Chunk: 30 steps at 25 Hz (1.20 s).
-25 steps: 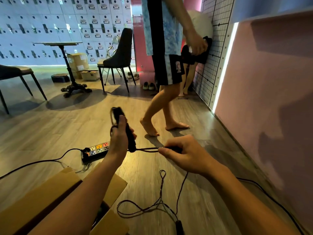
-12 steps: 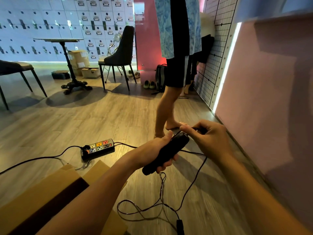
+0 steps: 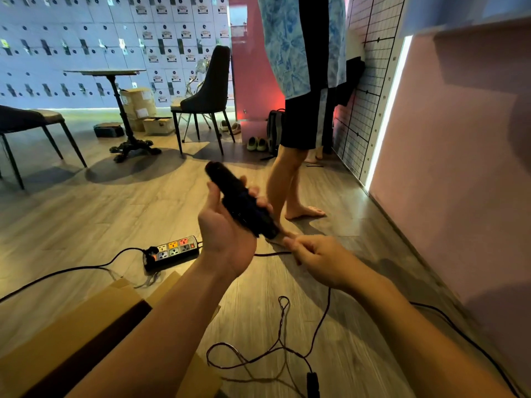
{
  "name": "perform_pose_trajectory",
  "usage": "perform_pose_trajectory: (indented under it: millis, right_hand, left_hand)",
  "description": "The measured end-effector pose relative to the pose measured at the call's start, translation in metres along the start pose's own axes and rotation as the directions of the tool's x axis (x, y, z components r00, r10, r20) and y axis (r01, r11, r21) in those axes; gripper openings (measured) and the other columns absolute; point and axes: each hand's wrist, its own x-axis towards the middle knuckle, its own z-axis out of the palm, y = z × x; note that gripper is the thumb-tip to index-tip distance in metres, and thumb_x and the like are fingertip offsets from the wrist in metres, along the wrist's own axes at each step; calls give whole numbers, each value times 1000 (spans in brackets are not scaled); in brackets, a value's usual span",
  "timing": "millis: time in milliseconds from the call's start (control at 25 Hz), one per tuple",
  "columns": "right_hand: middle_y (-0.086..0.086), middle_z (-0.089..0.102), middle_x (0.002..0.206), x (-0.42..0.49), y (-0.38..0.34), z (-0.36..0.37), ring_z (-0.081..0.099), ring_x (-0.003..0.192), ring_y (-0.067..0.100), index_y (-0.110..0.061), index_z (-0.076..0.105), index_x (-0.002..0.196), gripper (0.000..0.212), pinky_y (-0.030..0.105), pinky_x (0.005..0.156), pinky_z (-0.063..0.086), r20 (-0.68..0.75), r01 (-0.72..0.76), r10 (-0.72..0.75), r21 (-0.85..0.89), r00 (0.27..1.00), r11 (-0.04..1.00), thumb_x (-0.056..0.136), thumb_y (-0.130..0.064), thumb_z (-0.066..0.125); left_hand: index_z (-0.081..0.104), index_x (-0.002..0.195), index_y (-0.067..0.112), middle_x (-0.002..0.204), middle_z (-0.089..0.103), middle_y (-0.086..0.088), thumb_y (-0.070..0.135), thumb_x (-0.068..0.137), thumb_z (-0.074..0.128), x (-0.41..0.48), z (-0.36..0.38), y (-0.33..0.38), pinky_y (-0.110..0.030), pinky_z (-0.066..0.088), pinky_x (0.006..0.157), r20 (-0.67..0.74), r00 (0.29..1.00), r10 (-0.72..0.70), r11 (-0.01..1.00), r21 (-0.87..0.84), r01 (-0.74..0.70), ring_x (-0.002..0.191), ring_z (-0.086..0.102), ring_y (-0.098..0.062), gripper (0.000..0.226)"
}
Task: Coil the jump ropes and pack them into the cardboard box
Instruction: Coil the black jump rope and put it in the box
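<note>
Now your left hand [image 3: 227,235] grips the black jump rope handle [image 3: 238,202] while your right hand [image 3: 321,259] pinches its thin cord [image 3: 323,320].

1. Lower left: cardboard box [image 3: 71,334], under the left forearm.
2. Just beyond the box: power strip [image 3: 172,251] on the floor, cable [image 3: 71,270] off to the left.
3. Centre, above the floor: left hand [image 3: 227,228] wrapped round a handle [image 3: 238,199]; right hand [image 3: 319,259] just right of it, pinching the rope [image 3: 271,254].
4. Below the hands: slack in loops on the floor, second handle [image 3: 312,383] at the bottom edge.
5. Behind the hands: standing person [image 3: 290,179], near the right wall [image 3: 459,168].
6. Back, left to centre: chair [image 3: 28,119], table [image 3: 106,72] with cartons [image 3: 139,104] behind its base, second chair [image 3: 209,93]; lockers [image 3: 86,38] behind all.
7. Between second chair and person: shoes [image 3: 257,143], backpack [image 3: 274,130].
</note>
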Motion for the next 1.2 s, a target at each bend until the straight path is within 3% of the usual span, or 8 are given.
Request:
perform_pose_trajectory:
  millis: [160,320,440,560,680,840,1040,1200]
  right_hand:
    - [-3,63,78,-1,7,5,58,69,8,-29,65,78,38,34,67,49,186,-24,52,-150,981,988,95,-59,49]
    - [-9,60,74,-3,-6,-4,54,65,2,-25,70,92,36,21,62,39,119,187,-167,-181,979,966,96,-54,50]
    - [-19,55,68,-5,-15,-6,52,58,0,-21,72,97,43,15,58,36,60,352,-349,-270,935,896,95,-55,46]
    - [-16,65,74,-5,-16,-11,54,59,-3,-19,76,96,40,16,57,43,-135,444,-534,-410,835,797,95,-50,50]
    - [-10,71,82,-6,-10,-21,60,66,0,-18,76,95,39,16,62,47,-323,439,-627,-494,709,751,95,-49,53]
    - [-18,50,66,-9,0,-36,41,53,-6,-18,72,80,38,13,51,33,-422,293,-536,-515,731,805,88,-54,62]
    - [-17,43,51,-9,5,-39,41,42,3,-24,63,66,45,14,47,26,-479,108,-287,-367,829,924,87,-62,49]
    - [-14,54,47,-6,-3,-25,54,55,-7,-21,67,63,48,11,49,35,-365,58,-92,-102,927,993,96,-51,48]
  left_hand:
    - [49,99,11,80,54,-6,55,102,33,18,-31,19,-36,50,77,-290,924,247,966,1,-258,69,58,-21,46]
    - [50,90,16,74,53,-2,54,102,33,27,-63,27,-35,47,75,-354,849,392,860,468,-202,66,56,-18,44]
    - [56,84,10,71,57,-7,60,101,26,27,-80,11,-39,45,68,-179,910,374,473,881,-21,62,56,-20,60]
    - [64,86,6,71,65,-13,81,86,17,24,-84,-2,-46,49,68,-105,993,61,169,981,93,62,62,-28,89]
    - [62,98,3,72,64,-11,90,73,21,15,-70,-11,-45,52,70,-120,921,-371,201,958,206,64,62,-29,99]
    - [60,91,5,67,57,-8,80,81,12,1,-38,-17,-35,53,65,-70,757,-649,169,958,233,56,57,-20,90]
    - [56,79,7,59,48,-6,80,82,7,-7,-15,-14,-30,49,54,105,680,-726,458,811,364,45,47,-17,88]
    - [56,79,10,60,44,-3,83,85,13,-7,-7,-8,-28,42,53,230,805,-546,811,387,440,44,43,-15,85]
